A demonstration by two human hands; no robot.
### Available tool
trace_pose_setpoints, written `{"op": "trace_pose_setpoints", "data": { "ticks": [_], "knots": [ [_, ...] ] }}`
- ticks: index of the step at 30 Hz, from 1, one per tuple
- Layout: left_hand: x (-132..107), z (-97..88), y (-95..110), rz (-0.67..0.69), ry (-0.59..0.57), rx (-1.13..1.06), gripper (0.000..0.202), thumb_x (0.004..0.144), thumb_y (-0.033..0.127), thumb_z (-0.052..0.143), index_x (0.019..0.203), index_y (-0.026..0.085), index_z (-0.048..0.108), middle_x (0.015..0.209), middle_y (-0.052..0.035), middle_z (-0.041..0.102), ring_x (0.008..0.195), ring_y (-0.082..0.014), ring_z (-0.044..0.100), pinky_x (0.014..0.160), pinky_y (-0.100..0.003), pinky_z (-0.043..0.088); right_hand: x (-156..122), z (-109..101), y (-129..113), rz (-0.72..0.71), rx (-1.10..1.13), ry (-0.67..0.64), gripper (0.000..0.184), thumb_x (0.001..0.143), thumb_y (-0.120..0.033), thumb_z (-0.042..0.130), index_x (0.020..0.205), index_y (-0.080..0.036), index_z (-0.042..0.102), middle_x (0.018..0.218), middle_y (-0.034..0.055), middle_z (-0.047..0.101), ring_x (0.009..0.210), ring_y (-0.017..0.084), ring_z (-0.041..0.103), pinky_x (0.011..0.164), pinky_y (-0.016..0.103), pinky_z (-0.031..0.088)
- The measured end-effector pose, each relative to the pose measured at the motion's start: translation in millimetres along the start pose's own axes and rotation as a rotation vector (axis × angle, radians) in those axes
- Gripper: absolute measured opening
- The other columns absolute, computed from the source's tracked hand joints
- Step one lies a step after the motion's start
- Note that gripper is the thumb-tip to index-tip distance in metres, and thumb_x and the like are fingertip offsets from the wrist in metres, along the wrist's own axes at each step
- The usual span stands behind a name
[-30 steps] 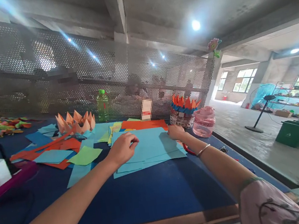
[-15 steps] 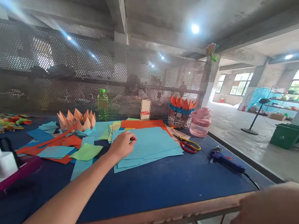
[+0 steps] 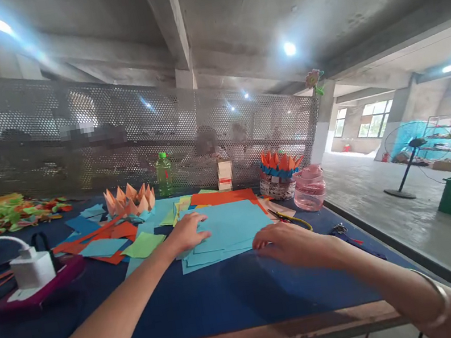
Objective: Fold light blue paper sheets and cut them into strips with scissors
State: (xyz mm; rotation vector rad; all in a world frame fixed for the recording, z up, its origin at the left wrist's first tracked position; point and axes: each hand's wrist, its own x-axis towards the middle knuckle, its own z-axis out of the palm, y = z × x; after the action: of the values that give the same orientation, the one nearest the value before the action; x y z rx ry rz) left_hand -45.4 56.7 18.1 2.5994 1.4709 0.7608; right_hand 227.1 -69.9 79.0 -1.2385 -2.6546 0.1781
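Head view, desk: the dark blue desk (image 3: 180, 309) has bare cloth or covering in front and coloured paper spread across its far half.
Blue sheets: the light blue sheets (image 3: 230, 226) lie flat in an uneven stack at the desk's middle, corners fanned toward the near edge, partly over an orange sheet (image 3: 221, 197).
Left hand: the left hand (image 3: 186, 233) rests at the stack's left side, thumb and fingers parted, gripping nothing.
Right hand: the right hand (image 3: 292, 241) is palm down at the near right corner, fingers loosely bent; its underside is hidden, so whether it touches or pinches a sheet cannot be told.
Scissors: the yellow-handled scissors (image 3: 296, 218) lie just beyond the right hand, partly covered by it.
Folded paper: a peach pointed ring (image 3: 129, 199) stands behind the loose pieces at the left.
Step in hand: apparently handling or squaring the blue sheets.
Next move: lifting one sheet would call for a fingertip under its corner while the left hand steadies the rest.
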Motion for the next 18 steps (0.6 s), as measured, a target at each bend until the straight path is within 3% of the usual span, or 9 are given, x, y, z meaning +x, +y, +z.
{"op": "trace_pose_setpoints", "data": {
  "ticks": [3, 8, 13, 16, 18],
  "knots": [
    [0, 2.6, 1, -0.003, -0.081, -0.007, 0.048, 0.06, 0.037, 0.072, 0.104, 0.017, 0.068, 0.104, -0.0127, 0.069, 0.099, -0.0299, 0.063, 0.083, -0.035, 0.047, 39, 19, 22, -0.055, 0.072, 0.07, 0.02, 0.089, -0.022, 0.052, 0.097, -0.018, 0.07, 0.094, 0.007, 0.073, 0.088, 0.02, 0.067, 0.079, 0.03, 0.046],
    [2, 4.3, 2, -0.042, -0.122, -0.038, 0.039, 0.058, 0.037, 0.071, 0.092, 0.02, 0.069, 0.095, -0.0083, 0.07, 0.087, -0.0251, 0.065, 0.077, -0.031, 0.048, 83, 39, 41, -0.003, 0.159, 0.205, 0.02, 0.087, -0.019, 0.053, 0.097, -0.019, 0.07, 0.092, 0.0058, 0.073, 0.088, 0.019, 0.067, 0.078, 0.028, 0.046],
    [4, 2.1, 7, -0.111, -0.114, -0.093, 0.032, 0.055, 0.037, 0.073, 0.083, 0.021, 0.069, 0.09, -0.0065, 0.073, 0.089, -0.0291, 0.066, 0.075, -0.032, 0.048, 84, 59, 54, 0.058, 0.221, 0.258, 0.021, 0.085, -0.015, 0.052, 0.097, -0.014, 0.07, 0.096, 0.0107, 0.072, 0.09, 0.022, 0.065, 0.08, 0.031, 0.045],
    [4, -1.6, 14, -0.14, -0.088, -0.137, 0.021, 0.063, 0.037, 0.066, 0.075, 0.02, 0.068, 0.078, -0.0044, 0.072, 0.082, -0.0296, 0.066, 0.071, -0.034, 0.048, 75, 64, 61, 0.081, 0.267, 0.273, 0.019, 0.085, -0.013, 0.053, 0.094, -0.014, 0.07, 0.096, 0.0118, 0.071, 0.091, 0.022, 0.063, 0.081, 0.033, 0.044],
    [4, -4.6, 22, -0.14, -0.066, -0.186, 0.025, 0.069, 0.041, 0.062, 0.078, 0.018, 0.068, 0.078, -0.0042, 0.072, 0.082, -0.0284, 0.066, 0.071, -0.034, 0.047, 73, 65, 62, 0.098, 0.317, 0.289, 0.019, 0.088, -0.019, 0.054, 0.097, -0.014, 0.069, 0.097, 0.011, 0.07, 0.09, 0.02, 0.063, 0.082, 0.032, 0.045]
  ]
}}
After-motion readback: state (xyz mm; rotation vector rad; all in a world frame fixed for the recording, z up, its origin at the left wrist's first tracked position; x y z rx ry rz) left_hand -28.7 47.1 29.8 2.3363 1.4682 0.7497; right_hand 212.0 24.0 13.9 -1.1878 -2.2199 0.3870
